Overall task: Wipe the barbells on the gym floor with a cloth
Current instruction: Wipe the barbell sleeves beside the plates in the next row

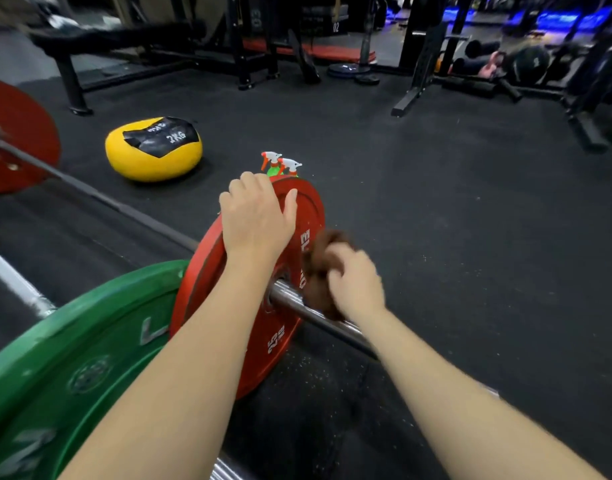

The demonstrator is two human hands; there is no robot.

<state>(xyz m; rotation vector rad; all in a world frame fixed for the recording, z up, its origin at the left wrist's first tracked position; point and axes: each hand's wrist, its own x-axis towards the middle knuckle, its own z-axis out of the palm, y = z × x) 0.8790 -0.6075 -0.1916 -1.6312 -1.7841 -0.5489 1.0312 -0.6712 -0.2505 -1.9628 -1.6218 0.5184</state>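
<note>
Two barbells [72, 358] are seen, the red barbell [124, 209] laid far-left to near-right. Its plate [263, 362] is gripped by the left hand [256, 216], one cloth [318, 258] by the right hand [356, 282].

Left grip [257, 216] hooked, right grip [354, 282] clenched.

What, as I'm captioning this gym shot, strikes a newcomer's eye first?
The round red rubber weight plate at centre, the left hand holding its rim. Beside it, the right hand holds a crumpled brown cloth on the steel barbell sleeve. A squashed yellow medicine ball lies on the black floor behind, left.
</note>
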